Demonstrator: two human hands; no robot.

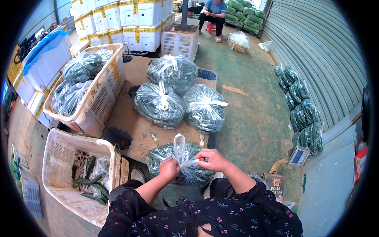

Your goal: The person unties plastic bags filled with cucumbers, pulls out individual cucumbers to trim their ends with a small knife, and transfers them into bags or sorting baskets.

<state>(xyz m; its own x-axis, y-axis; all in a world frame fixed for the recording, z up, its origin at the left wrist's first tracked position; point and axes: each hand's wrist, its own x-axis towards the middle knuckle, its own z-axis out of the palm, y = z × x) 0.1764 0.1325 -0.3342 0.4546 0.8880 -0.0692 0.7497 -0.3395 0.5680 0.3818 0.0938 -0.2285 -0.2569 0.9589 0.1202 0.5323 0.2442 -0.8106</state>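
Note:
A clear plastic bag of cucumbers (193, 176) sits in front of my body, its gathered top standing up in a loop. My left hand (169, 168) is closed on the left side of the gathered neck. On the other side, the fingertips of my right hand (212, 160) pinch the plastic. Just beyond lie three tied bags of dark green produce: a left bag (158, 108), a right bag (205, 112) and a far bag (172, 71). They rest on a brown board (128, 81).
Left stands a white crate (108, 93) of filled bags; nearer, another crate (51, 158) holds loose cucumbers. A scale display (299, 156) stands at right, near bagged cucumbers (309, 112) along the shutter (312, 51). Foam boxes (142, 37) and a seated person (213, 14) are far off.

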